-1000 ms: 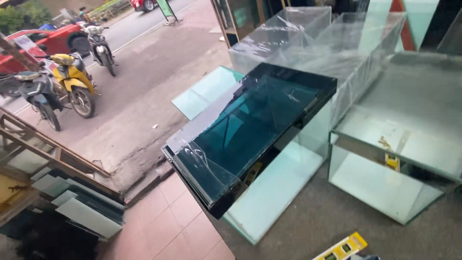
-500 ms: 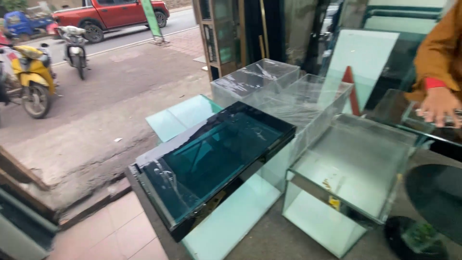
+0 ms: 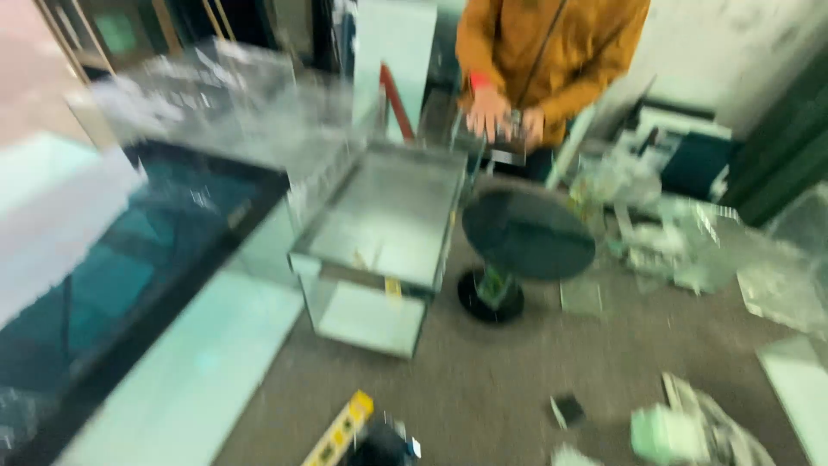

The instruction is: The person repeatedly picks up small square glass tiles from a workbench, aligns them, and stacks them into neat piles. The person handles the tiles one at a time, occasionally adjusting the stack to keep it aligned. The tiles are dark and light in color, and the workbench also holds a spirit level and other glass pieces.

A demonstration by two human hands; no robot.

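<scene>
Standing among three glass tanks (image 3: 379, 216) and one round stool (image 3: 528, 233), neither of the wearer's hands is visible.

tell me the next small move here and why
Probably hold the view steady first. The picture is smeared by motion, and the wearer's own hands are out of view. Only another person in an orange top shows hands, working at the far edge of the small glass tank beside a round black stool. A yellow level lies nearest on the grey floor.
</scene>
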